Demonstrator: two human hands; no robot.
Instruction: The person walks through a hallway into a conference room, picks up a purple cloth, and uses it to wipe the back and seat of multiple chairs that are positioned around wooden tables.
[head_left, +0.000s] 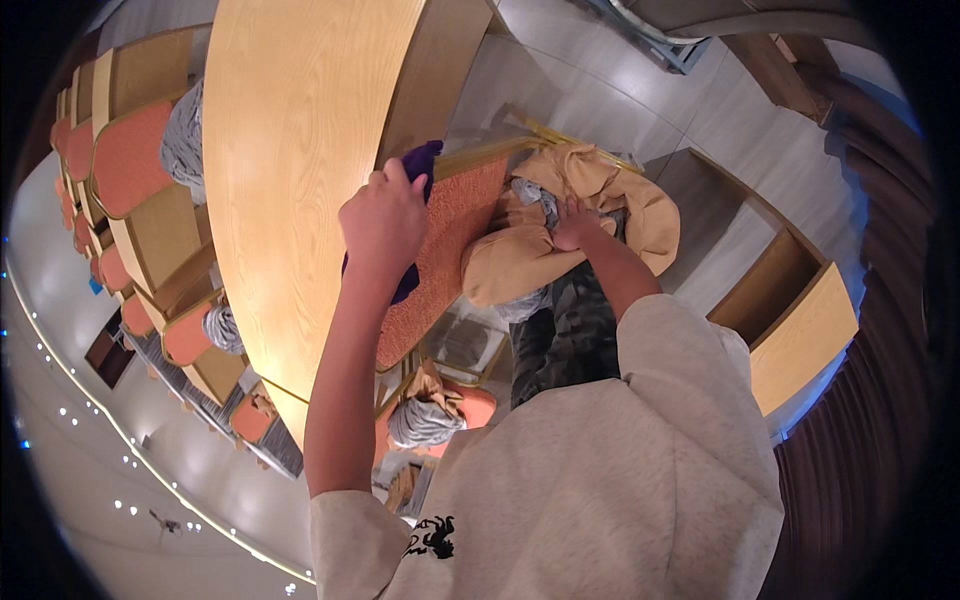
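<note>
My left hand (388, 217) grips a dark purple cloth (421, 166) at the long edge of a light wood-grain table (300, 150). The cloth hangs over the edge on both sides of the hand. My right hand (576, 223) lies with fingers spread on a bundle of tan fabric (641, 214), with grey cloth (534, 193) inside its folds. This bundle sits at the end of an orange upholstered chair seat (450, 247) with a gold metal frame. Part of the bundle is hidden by my right forearm.
Another wooden table (806, 337) lies at the right, beside a dark pleated curtain (832, 480). Rows of orange chairs (135, 161) and wooden tables stand at the left. Below, a chair holds a grey cloth bundle (424, 421). A metal-framed item (675, 56) stands at the top right.
</note>
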